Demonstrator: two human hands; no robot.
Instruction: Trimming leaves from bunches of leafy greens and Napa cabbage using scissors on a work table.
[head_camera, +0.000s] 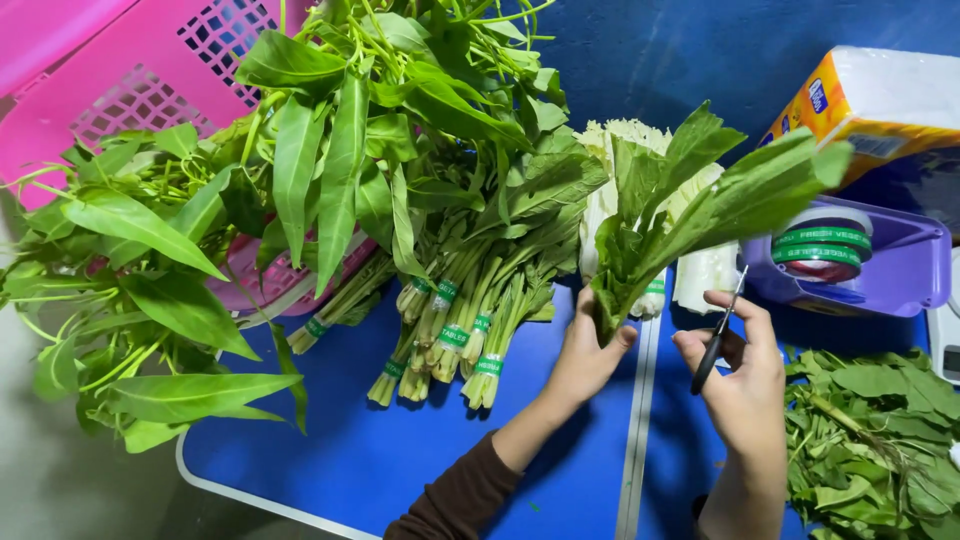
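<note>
My left hand (588, 350) grips the stem end of a bunch of green leafy vegetables (700, 205), which fans up and to the right over the blue table (400, 460). My right hand (745, 380) holds black-handled scissors (718, 335), their blades pointing up beside the bunch. To the left lie several tied bunches (450, 330) of the same greens, each bound with a green tape band near the stem ends.
A pink plastic basket (150, 80) heaped with loose greens sits at upper left. A purple tape dispenser (880, 265) with green tape stands at right, a paper-wrapped pack (880, 100) behind it. Trimmed leaves (870, 440) pile at lower right. White cabbage (610, 150) lies behind the bunch.
</note>
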